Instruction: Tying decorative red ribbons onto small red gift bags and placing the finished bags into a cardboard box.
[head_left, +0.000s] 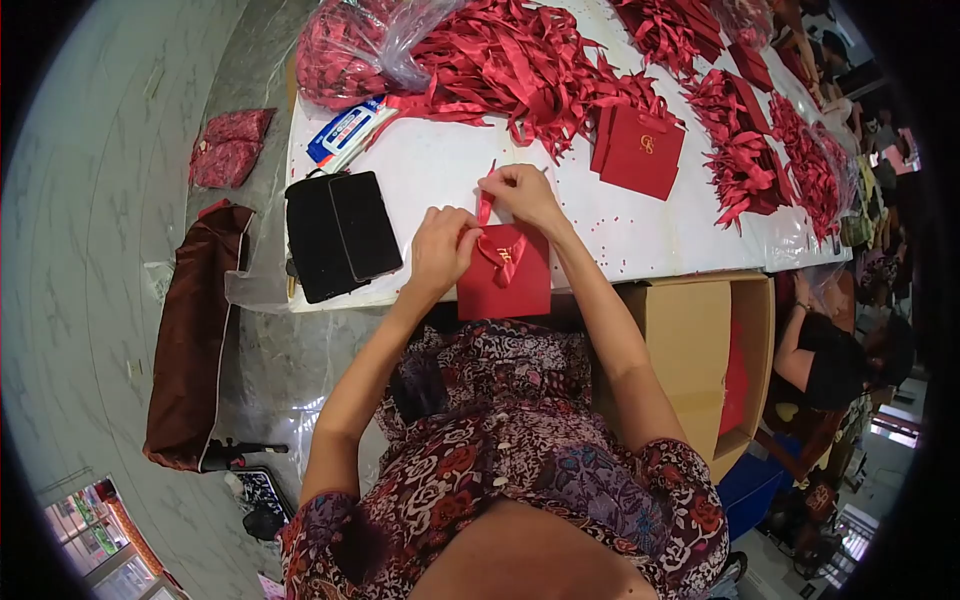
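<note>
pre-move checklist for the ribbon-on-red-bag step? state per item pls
1. Small flat red paper bag lies on the white table, near its front edge: ok.
2. Left hand pinches the red ribbon at the bag's top: ok.
3. Right hand holds the ribbon's upper end, raised above the bag: ok.
4. Ribbon threaded through the bag's holes: cannot tell, fingers hide it.
5. Black phone on a black pouch sits left of the hands, apart from the bag: ok.
6. Spare loose red ribbons piled further back on the table: ok.
</note>
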